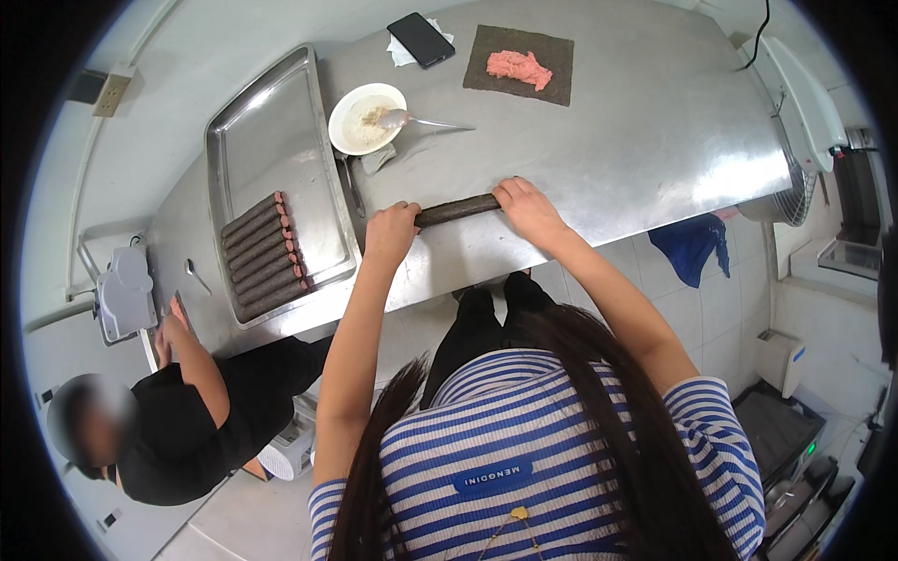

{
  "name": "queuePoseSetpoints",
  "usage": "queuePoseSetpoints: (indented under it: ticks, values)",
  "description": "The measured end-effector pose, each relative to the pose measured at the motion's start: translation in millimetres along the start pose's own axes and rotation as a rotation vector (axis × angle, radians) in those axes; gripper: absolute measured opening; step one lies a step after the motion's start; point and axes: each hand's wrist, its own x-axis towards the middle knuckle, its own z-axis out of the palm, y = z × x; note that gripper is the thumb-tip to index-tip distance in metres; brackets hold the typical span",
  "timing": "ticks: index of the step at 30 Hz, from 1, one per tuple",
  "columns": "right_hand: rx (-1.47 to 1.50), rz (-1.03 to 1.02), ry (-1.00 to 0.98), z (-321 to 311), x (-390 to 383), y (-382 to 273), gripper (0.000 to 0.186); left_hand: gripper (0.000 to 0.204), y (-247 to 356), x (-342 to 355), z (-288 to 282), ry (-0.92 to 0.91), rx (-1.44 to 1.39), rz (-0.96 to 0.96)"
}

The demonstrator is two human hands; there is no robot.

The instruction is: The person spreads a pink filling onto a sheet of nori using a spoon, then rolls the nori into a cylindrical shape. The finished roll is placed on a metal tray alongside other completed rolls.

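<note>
A dark seaweed roll (458, 211) lies level near the front edge of the steel table, held at both ends. My left hand (393, 230) is closed round its left end, and my right hand (529, 209) grips the right end. What fills this roll is hidden. Farther back lies a flat seaweed sheet (480, 70) with a lump of pink minced meat (519, 70) on it. To the left, a metal tray (267, 126) holds several finished seaweed rolls (262, 245) side by side, pink meat showing at their right ends.
Beyond my left hand stands a white bowl (348, 138) with a spoon (430, 122) resting in it. Another utensil (353, 187) lies beside the tray. A phone (420, 39) rests on white paper at the back. Another person (187, 411) works at the table's left end near a scale (124, 290).
</note>
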Motion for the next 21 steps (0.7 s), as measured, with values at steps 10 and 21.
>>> queuePoseSetpoints:
  ticks: [10,21]
  values:
    - [0.1,-0.327,0.148,13,36,-38,0.033,0.037,-10,24,-19,-0.147,-0.102,0.06]
    - [0.046,-0.236,0.063,23,49,-44,0.031,0.026,9,9,-1,0.154,0.082,0.115]
